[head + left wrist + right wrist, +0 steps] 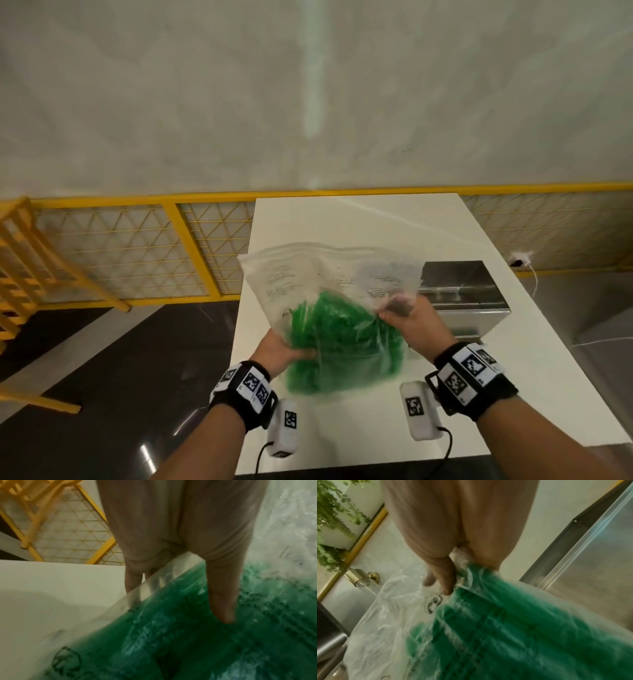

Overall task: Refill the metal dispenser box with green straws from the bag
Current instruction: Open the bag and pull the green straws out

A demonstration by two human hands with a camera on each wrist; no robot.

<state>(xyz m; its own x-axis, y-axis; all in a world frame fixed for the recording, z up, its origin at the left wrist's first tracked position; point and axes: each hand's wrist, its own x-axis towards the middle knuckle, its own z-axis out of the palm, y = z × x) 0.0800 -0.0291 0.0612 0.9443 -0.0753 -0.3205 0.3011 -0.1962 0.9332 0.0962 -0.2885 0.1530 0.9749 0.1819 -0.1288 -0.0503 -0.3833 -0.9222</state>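
A clear plastic bag with printed text holds a mass of green straws, and both hands hold it above the white table. My left hand grips the bag's lower left side; its thumb presses on the green straws through the plastic. My right hand pinches the bag's right edge, bunching the plastic between its fingers beside the green straws. The metal dispenser box stands on the table behind and right of the bag, with its steel side close to my right hand.
A yellow mesh fence runs behind the table and a yellow frame stands at the far left. The floor left of the table is dark. A white cable and plug lie at the right. Hanging greenery shows in the right wrist view.
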